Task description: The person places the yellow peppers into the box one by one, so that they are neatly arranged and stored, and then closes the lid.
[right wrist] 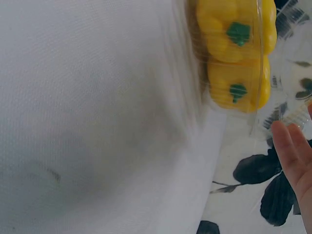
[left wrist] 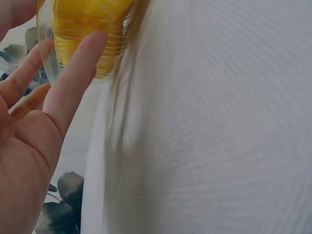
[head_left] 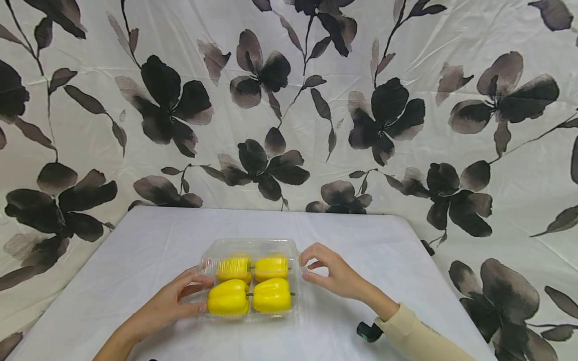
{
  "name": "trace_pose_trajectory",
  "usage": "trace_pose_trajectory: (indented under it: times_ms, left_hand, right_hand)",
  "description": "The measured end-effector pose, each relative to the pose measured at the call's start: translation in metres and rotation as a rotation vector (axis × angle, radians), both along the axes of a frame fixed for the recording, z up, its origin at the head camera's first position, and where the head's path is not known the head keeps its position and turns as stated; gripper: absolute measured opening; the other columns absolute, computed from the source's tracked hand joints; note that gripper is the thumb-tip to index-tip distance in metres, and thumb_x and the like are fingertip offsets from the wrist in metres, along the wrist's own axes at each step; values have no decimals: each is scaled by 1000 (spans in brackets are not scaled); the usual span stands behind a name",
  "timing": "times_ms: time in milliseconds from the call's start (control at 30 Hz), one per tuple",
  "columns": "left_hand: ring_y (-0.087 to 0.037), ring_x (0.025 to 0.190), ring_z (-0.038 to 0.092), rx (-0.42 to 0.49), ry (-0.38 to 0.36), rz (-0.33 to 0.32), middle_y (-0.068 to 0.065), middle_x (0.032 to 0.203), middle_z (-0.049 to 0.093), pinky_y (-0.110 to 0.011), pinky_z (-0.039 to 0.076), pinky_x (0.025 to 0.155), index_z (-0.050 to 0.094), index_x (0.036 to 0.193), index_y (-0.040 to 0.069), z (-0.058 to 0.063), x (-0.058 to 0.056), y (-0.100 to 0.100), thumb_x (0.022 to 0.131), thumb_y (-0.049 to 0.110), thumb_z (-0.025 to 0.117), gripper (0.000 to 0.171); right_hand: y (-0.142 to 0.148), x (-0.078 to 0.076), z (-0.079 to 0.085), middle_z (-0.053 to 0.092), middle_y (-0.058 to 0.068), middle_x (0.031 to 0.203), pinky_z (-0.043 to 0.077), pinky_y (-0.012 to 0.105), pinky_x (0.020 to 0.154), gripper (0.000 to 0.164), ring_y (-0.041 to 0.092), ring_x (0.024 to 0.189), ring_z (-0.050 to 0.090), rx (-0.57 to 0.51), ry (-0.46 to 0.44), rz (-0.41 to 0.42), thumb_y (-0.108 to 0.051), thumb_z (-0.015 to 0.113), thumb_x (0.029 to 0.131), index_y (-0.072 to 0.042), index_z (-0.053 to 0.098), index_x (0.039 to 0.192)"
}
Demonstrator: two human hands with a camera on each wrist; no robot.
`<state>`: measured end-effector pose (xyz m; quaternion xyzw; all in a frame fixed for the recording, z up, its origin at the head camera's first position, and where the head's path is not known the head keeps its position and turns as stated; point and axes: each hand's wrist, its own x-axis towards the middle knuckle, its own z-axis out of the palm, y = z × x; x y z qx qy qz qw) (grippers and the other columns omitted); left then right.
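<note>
A clear plastic clamshell box (head_left: 295, 301) sits on the white-covered table. Inside it are several yellow bell peppers (head_left: 272, 295) with green stems, in two rows. Its clear ribbed lid (head_left: 253, 245) stands raised over the back row. My left hand (head_left: 173, 298) is at the box's left side, fingers spread; in the left wrist view one straight finger (left wrist: 80, 73) touches the ribbed wall. At the lid's right edge is my right hand (head_left: 331, 271), its thumb apart from the fingers. The right wrist view has its fingertips (right wrist: 280, 131) beside the lid; firm contact is unclear.
The white tablecloth (head_left: 149, 250) spreads around the box. A small black object (head_left: 369, 332) is by the right sleeve. Behind the table hangs a white curtain (head_left: 325, 190) with dark flowers.
</note>
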<state>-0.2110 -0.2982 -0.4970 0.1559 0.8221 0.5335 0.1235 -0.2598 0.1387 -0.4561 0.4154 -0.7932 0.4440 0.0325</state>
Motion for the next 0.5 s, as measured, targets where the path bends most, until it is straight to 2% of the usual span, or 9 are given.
trace_pose_trajectory:
  times_ms: [167,400,500]
  left_hand:
    - [-50,145,46,0,0,-10,-18,172,24,-59,47,115,62,138,12,-1,-1,1,95,26,83,50]
    - [-50,145,46,-2,18,-25,-21,175,14,-63,41,117,62,140,11,0,0,0,96,24,81,50]
    - [-50,151,36,-12,42,-14,-18,175,17,-38,46,119,65,135,15,0,0,1,94,26,83,46]
  right_hand:
    - [1,2,-4,64,3,126,63,44,96,24,17,119,63,6,-41,-2,-11,78,98,-19,65,116]
    - [3,4,-10,64,3,126,63,48,96,19,18,119,63,8,-25,11,-17,77,100,-19,65,114]
    - [2,5,-10,64,3,128,63,47,96,19,18,120,63,21,-41,8,-16,78,99,-20,66,114]
